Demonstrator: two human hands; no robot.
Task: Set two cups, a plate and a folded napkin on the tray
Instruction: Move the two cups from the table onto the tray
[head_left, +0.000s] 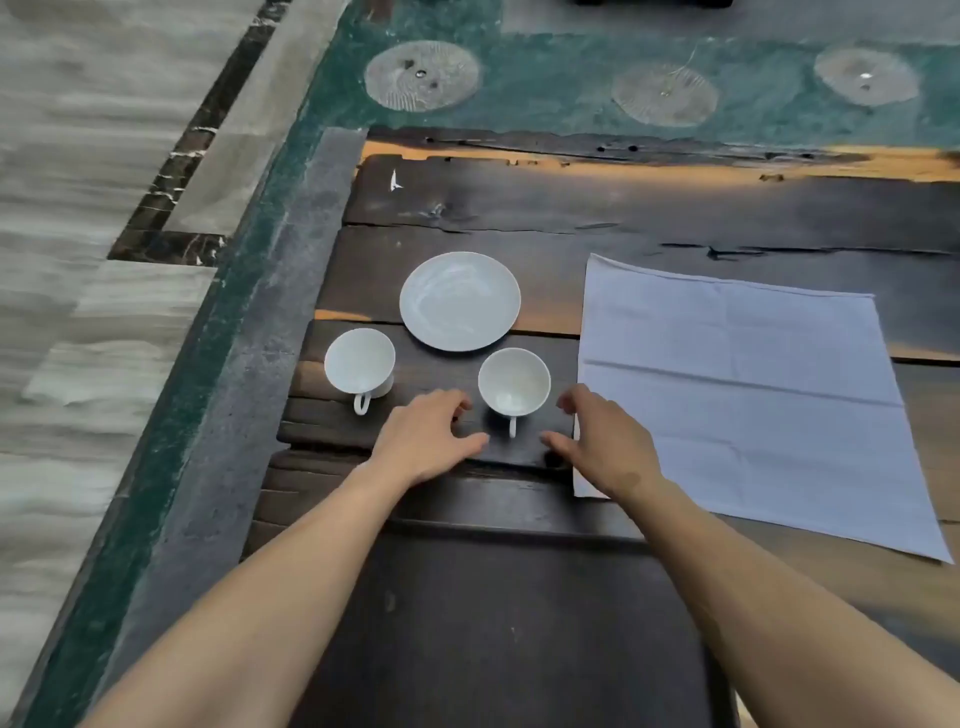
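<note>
A white plate (460, 301) lies on the dark wooden table (571, 208). In front of it stand two white cups, both upright with their handles toward me: one at the left (359, 361), one at the right (514, 382). A pale blue napkin (743, 384) is spread flat and unfolded to the right. My left hand (426, 439) and my right hand (602, 441) hover on either side of the right cup, fingers loosely curved, holding nothing and not touching the cup. A dark flat panel (493, 623), possibly the tray, lies under my forearms.
The table's left edge runs along a green carpet (545, 73) with round pale patterns. Beyond the carpet, to the left, is grey striped stone floor (78, 208). The table planks have cracks and orange-lit gaps.
</note>
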